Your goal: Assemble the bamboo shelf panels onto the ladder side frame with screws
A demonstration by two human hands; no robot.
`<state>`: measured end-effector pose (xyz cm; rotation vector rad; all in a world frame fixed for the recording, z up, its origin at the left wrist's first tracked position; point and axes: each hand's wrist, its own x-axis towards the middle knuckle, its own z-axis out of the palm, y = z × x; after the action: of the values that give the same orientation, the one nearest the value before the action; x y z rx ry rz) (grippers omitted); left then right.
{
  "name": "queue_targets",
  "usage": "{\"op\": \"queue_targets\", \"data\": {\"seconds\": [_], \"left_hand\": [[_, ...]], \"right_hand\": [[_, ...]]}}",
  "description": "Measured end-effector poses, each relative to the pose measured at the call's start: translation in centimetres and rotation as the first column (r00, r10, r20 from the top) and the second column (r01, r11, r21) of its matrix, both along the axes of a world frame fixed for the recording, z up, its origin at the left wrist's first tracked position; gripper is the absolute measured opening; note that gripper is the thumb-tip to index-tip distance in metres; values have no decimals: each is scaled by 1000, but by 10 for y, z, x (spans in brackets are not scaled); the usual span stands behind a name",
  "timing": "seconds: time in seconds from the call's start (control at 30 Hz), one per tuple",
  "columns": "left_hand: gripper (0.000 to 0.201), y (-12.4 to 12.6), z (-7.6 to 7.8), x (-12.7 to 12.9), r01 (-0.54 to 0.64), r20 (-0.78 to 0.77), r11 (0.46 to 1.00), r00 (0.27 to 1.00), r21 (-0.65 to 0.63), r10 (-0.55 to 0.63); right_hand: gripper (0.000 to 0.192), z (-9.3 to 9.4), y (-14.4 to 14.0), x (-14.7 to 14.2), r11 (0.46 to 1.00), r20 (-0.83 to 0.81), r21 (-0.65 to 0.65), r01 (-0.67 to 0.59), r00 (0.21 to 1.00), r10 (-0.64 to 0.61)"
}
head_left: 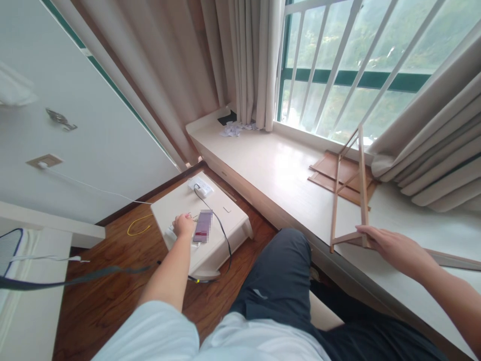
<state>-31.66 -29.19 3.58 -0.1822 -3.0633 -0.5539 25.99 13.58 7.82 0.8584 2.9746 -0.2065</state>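
My left hand is over the small white table, closed, its fingers curled together beside a phone. What they hold, if anything, is too small to make out. On the windowsill ledge, my right hand grips the lower end of a thin wooden frame. The frame stands upright with slim bars and a diagonal piece. Behind it, flat brown wooden panels lie on the ledge, partly overlapping.
A white power strip with a black cable sits on the table. Crumpled paper scraps lie at the ledge's far corner. A yellow cable loop is on the wooden floor. Curtains flank the barred window.
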Motion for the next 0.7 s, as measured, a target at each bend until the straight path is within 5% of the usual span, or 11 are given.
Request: {"op": "queue_targets", "data": {"seconds": [0.43,0.6,0.7], "left_hand": [[23,-3,-34,-46,227,114,930,973,-290,-203],[25,1,-33,-47,289,108,882,957,-371,-269],[17,6,-22,-43,221,37,940,975,-261,-219]], "right_hand": [[42,-3,3,8,1000,11,-25,5,1000,-5],[40,-1,4,7,1000,19,-17,-5,1000,6],[40,5,1,3,1000,26,5,-30,999,30]]}}
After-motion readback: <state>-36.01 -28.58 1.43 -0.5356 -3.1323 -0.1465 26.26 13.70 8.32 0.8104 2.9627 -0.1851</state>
